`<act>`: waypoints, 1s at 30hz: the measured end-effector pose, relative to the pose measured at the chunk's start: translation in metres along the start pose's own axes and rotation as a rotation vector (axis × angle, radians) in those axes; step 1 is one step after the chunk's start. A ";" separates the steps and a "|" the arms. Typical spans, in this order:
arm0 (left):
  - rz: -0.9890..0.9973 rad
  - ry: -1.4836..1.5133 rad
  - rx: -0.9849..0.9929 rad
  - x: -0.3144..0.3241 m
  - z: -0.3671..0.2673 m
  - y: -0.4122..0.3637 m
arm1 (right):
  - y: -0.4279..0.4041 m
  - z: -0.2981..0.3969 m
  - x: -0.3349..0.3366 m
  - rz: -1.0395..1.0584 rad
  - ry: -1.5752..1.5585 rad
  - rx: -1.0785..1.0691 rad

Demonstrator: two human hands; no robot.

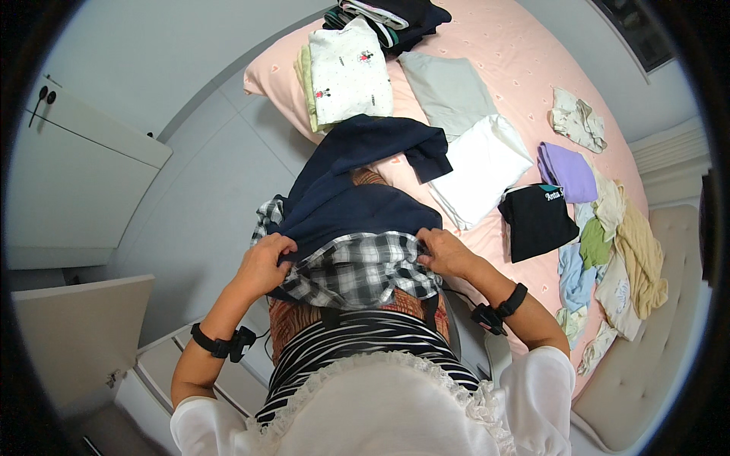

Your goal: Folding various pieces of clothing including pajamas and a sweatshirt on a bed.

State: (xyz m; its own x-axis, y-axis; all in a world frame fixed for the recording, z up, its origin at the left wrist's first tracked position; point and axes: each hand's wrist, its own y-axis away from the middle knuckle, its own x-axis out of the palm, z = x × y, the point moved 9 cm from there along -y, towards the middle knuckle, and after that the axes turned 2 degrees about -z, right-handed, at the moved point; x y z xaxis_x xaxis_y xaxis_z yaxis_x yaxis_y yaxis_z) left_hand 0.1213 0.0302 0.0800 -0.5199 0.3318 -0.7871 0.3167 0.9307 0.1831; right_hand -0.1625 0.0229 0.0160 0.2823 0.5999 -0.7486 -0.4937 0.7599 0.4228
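Observation:
A navy garment (365, 211) with a black-and-white plaid part (353, 273) lies across my lap, one navy sleeve (393, 139) stretching forward over the bed's edge. At the left border between navy and plaid, my left hand (265, 265) pinches the cloth. My right hand (445, 251) grips the matching spot on the right side. Between both hands the plaid cloth hangs loosely creased. Whether the plaid is a lining or a separate layer, I cannot tell. Under it shows patterned orange-brown fabric (293, 328) over my legs.
On the pink bed (524, 62) rest a white printed folded garment (351, 74), grey cloth (447, 94), white cloth (485, 165), a black garment (536, 225), purple cloth (567, 171) and a loose clothes pile (604, 256). An open cabinet door (80, 325) stands at left.

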 end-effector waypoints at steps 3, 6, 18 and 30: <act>-0.146 -0.109 -0.103 -0.012 0.023 -0.001 | 0.006 0.017 -0.003 0.014 -0.028 -0.144; -0.357 -0.075 -0.133 -0.049 0.036 -0.003 | 0.024 0.034 -0.076 -0.515 -0.044 -0.312; -0.667 0.298 -0.186 -0.118 0.039 0.001 | 0.033 0.074 -0.026 0.264 -0.281 -0.217; -0.477 0.559 -0.231 -0.097 0.048 0.002 | -0.002 0.007 -0.002 -0.041 0.411 0.033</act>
State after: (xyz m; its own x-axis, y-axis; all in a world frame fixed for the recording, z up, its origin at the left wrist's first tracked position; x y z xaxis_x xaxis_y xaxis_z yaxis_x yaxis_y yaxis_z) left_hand 0.2106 -0.0080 0.1286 -0.9017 -0.1425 -0.4083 -0.1845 0.9807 0.0653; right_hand -0.1565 0.0214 0.0199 -0.0538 0.4246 -0.9038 -0.4599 0.7928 0.3999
